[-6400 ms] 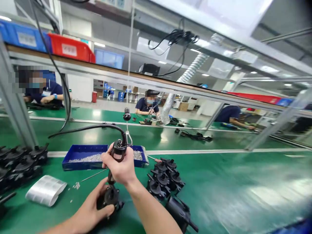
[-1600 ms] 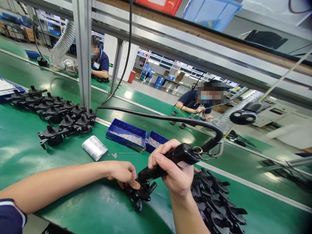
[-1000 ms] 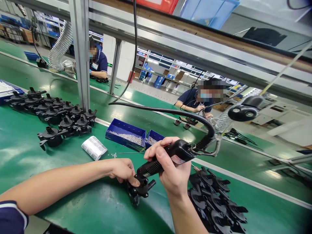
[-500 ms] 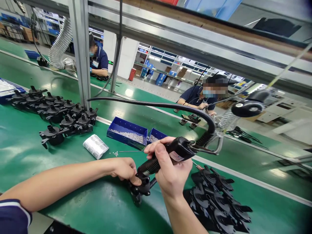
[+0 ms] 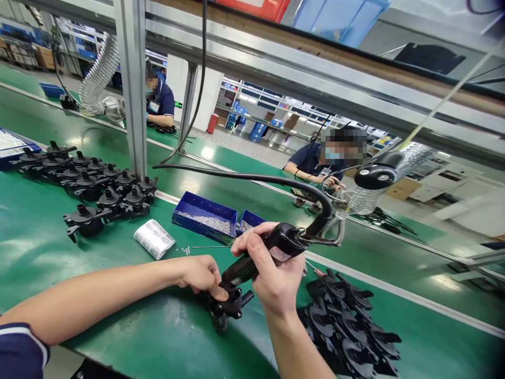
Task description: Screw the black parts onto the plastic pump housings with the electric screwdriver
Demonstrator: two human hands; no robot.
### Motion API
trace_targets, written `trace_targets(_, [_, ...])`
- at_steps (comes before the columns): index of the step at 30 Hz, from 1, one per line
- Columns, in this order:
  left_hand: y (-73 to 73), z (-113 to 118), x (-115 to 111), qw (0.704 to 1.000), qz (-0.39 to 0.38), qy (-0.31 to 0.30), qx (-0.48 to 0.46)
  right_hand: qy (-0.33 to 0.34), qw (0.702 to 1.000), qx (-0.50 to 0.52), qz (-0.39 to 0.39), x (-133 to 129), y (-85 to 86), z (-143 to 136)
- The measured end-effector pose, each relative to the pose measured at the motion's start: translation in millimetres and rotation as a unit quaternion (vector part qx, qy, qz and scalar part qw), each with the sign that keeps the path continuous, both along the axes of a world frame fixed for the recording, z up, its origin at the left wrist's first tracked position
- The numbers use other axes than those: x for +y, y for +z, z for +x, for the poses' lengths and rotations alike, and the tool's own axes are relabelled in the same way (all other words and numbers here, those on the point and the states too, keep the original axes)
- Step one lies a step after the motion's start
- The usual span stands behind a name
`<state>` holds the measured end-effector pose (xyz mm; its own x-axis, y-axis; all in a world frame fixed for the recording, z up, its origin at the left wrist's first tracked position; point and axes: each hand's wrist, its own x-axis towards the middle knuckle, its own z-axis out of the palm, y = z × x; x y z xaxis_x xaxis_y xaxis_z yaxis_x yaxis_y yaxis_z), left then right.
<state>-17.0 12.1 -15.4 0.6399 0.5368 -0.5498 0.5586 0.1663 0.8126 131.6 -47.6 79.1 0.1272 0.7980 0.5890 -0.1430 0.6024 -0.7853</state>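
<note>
My right hand (image 5: 274, 266) is wrapped round a black corded power screwdriver (image 5: 284, 243), which slants down to the left. Its lower end meets a black plastic part (image 5: 231, 308) near the front of the green table. On that same part my left hand (image 5: 205, 276) is closed, thumb pressed at the top beside the tool's end; the tool's tip is hidden. Behind the hands, a thin metal rod (image 5: 209, 246) lies beside a few tiny rings (image 5: 185, 250). A blue tray (image 5: 205, 210) holds many small metal pieces, with a smaller blue tray (image 5: 252, 216) at its right.
Rows of black parts (image 5: 87, 181) stand at the left, and more black parts (image 5: 351, 326) lie at the right. A white printed packet (image 5: 153, 239) is left of the rings. A metal post (image 5: 132, 89) rises behind. Two people sit across the tables.
The upper end of the screwdriver and its cable have shifted slightly left, along with my right hand. My left hand keeps its place on the black part.
</note>
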Motion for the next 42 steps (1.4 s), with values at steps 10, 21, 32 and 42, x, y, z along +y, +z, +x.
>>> trace_targets(10, [33.0,-27,39,0.908,0.405,0.03,0.101,-0.005,0.989,-0.105,-0.105,-5,13.9,31])
trace_targets(21, [19.9,-46,55,0.859,0.428,-0.064,0.272,0.055,0.997,0.03,0.051,-5,-3.6,-4])
trace_targets(32, [11.8,-42,55,0.861,0.429,-0.031,0.273,-0.076,0.993,-0.092,0.008,4,-0.6,20])
trace_targets(42, [9.4,-41,54,0.86,0.427,-0.029,0.277,-0.07,0.996,-0.049,0.03,-4,10.6,25])
